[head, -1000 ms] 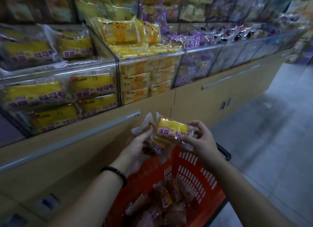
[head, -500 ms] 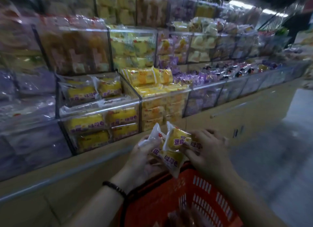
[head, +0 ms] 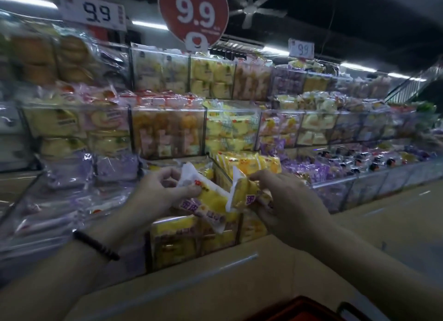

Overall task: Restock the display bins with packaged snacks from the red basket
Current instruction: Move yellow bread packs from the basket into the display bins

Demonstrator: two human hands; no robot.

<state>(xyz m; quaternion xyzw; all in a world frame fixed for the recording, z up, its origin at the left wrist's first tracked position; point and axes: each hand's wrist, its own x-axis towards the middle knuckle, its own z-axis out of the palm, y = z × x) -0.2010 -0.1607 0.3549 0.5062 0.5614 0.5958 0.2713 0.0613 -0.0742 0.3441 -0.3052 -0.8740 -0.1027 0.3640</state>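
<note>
Glossy plastic wrappers on the snack packs (head: pixel 211 198) — clear, shiny plastic bins (head: pixel 167 133) — matt beige counter (head: pixel 239 284).

bare forearms, no sleeves; black beaded bracelet (head: pixel 96 245) circles the left wrist.

Yellow snack pack (head: pixel 212 200) tilted, second pack (head: pixel 242 192) beside, before clear bin (head: pixel 172 248); red basket (head: pixel 304 307) below.

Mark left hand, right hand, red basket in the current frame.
left hand (head: pixel 155 196), head view, back of the hand.
right hand (head: pixel 291 200), head view, back of the hand.
red basket (head: pixel 296 307), head view, top rim at the frame's bottom edge.
</note>
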